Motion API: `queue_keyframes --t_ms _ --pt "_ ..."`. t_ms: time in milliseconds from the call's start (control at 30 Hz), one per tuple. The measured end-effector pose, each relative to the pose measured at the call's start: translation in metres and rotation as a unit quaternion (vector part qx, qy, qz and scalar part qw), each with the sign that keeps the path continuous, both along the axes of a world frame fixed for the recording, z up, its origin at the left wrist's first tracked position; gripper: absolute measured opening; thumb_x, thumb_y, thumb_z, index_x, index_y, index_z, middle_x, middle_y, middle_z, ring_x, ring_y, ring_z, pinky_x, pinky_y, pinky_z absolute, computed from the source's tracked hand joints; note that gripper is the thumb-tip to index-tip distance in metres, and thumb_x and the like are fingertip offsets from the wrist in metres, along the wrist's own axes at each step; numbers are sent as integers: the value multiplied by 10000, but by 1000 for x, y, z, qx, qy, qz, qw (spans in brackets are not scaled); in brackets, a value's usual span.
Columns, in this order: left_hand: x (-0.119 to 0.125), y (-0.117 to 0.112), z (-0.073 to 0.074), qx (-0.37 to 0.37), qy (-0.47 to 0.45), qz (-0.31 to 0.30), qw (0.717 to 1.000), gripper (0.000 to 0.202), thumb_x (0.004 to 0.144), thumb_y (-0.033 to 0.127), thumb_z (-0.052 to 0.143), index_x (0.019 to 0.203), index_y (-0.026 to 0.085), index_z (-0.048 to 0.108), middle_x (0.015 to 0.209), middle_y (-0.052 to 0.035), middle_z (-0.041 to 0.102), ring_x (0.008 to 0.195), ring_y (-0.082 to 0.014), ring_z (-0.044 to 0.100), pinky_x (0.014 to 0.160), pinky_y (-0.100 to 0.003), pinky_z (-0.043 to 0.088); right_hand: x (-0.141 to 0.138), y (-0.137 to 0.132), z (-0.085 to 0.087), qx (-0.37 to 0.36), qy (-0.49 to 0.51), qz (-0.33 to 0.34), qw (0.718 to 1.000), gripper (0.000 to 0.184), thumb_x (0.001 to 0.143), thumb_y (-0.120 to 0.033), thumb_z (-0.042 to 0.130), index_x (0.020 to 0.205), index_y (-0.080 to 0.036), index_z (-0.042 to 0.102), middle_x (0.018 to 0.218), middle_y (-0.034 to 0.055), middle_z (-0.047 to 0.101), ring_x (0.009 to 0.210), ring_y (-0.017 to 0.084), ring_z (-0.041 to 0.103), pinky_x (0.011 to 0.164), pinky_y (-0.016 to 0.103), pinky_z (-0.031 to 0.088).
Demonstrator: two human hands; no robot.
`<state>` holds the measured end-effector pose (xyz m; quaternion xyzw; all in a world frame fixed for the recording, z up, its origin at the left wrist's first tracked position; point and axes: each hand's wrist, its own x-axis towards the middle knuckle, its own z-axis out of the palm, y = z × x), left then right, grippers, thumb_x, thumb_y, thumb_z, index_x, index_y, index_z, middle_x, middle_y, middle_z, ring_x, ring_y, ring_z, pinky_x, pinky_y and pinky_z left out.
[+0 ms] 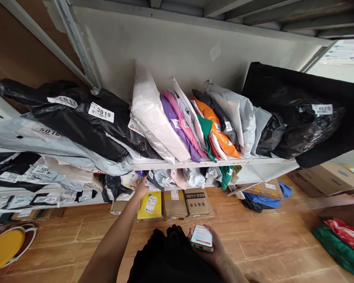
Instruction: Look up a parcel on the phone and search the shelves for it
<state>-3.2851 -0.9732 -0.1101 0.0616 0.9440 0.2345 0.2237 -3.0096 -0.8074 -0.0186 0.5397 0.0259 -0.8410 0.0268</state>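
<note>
My left hand (141, 189) reaches to the lower shelf, its index finger stretched out at the front of the packed mailer bags. A white bag with yellow print (127, 180) is just left of the fingertips, and a bit of purple bag (141, 173) shows above them. Right of the hand stand a grey labelled bag (157, 179) and a pale pink bag (178, 179). Whether the fingertips touch a bag is hard to see. In front of my body, my right hand (216, 248) is wrapped round a smartphone (201, 236) with its lit screen facing up.
Upper shelf (265, 160) carries upright mailers, including a white one (156, 114) and an orange one (214, 122). Large black bags (76, 114) lie left. Under the shelves, a yellow box (150, 205) and brown cartons (174, 204) stand on the wooden floor. More parcels lie right.
</note>
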Motion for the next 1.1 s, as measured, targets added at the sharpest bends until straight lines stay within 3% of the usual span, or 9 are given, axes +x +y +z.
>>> queue_keyframes --t_ms 200,300,400,533,733,833,933,1000,1100 --pt "17 43 6 24 -24 43 998 730 770 267 636 1423 177 324 1544 -127 285 1442 -326 138 1158 -593 80 -2 -7 -8 -23 26 15 999 374 883 -266 457 554 -144 586 580 135 661 575 213 636 609 333 542" --pt "21 45 8 35 -23 75 996 794 745 305 637 1450 209 284 1573 -88 247 1454 -363 40 1157 -596 37 -2 -9 -12 -31 27 18 999 349 868 -254 477 564 -134 601 600 142 668 594 216 643 622 331 541" --pt "26 34 9 46 -3 105 993 734 768 335 600 1439 264 312 1572 -27 264 1456 -370 7 1151 -572 127 0 -8 -17 -37 39 9 998 311 843 -229 500 575 -121 616 598 138 667 599 214 644 630 328 542" --pt "36 14 8 61 47 126 989 544 804 251 569 1335 294 457 1471 -29 445 1458 -267 148 1139 -481 241 4 -6 -23 -44 68 -1 997 181 748 -156 579 579 -114 626 598 136 675 612 223 653 646 334 547" --pt "24 -2 -1 2 88 250 964 368 925 345 467 1234 148 511 1322 -124 528 1224 -251 492 1016 -484 413 9 -7 -32 -37 110 10 993 98 639 -135 688 570 -128 620 612 129 689 619 220 654 684 338 551" --pt "2 -6 -7 -9 25 224 974 354 912 422 500 1110 141 586 1107 -93 638 988 -202 619 864 -407 514 9 -8 -36 -30 102 19 994 113 666 -157 690 587 -130 614 627 129 694 626 215 660 704 341 549" --pt "-18 -14 -8 -26 -21 177 984 352 903 451 511 1041 143 613 1028 -77 658 940 -191 633 831 -386 523 -1 -12 -37 -23 90 55 994 153 750 -228 646 652 -112 625 646 140 696 601 215 658 656 337 547" --pt "-27 -21 -5 -39 -45 143 988 354 906 462 501 981 140 628 972 -67 669 910 -184 638 833 -389 520 -19 -17 -37 -27 102 76 992 190 799 -261 607 740 -82 636 687 149 701 612 214 664 638 331 547" --pt "-33 -29 1 -55 -73 88 992 351 917 453 484 904 137 636 818 -32 670 797 -162 644 812 -381 521 -65 -33 -38 -40 168 52 984 198 813 -208 574 915 -44 621 809 159 715 669 203 676 668 326 551"
